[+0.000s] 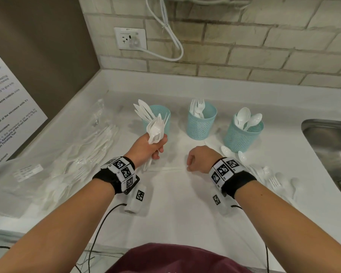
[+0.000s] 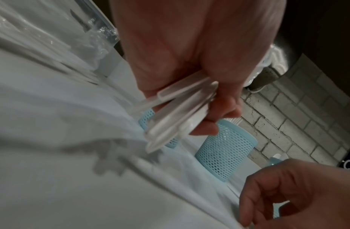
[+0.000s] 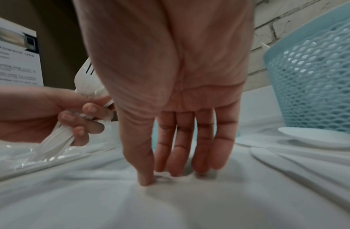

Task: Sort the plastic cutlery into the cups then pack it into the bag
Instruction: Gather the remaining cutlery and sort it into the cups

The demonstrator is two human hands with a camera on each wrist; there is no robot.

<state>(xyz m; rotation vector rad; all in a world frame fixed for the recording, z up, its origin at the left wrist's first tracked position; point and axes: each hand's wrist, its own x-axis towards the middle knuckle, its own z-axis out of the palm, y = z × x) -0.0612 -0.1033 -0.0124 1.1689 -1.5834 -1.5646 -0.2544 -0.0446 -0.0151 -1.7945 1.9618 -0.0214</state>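
My left hand (image 1: 150, 146) grips a bundle of white plastic forks (image 1: 156, 131), tines up, in front of the left blue mesh cup (image 1: 161, 113), which holds knives. The fork handles (image 2: 176, 117) stick out below my fist. Forks stand in the middle cup (image 1: 202, 123) and spoons in the right cup (image 1: 242, 133). My right hand (image 1: 199, 158) points down, and its thumb and fingertips (image 3: 144, 179) touch the white sheet (image 1: 175, 194) on the counter, which puckers there. It holds no cutlery. A clear plastic bag (image 1: 77, 154) with cutlery in it lies at the left.
Two loose spoons (image 1: 234, 153) lie by the right cup, and more loose forks and spoons (image 1: 272, 180) sit right of my right wrist. A steel sink (image 1: 331, 154) opens at the far right. A wall socket (image 1: 130, 38) with a white cable is on the tiled wall behind.
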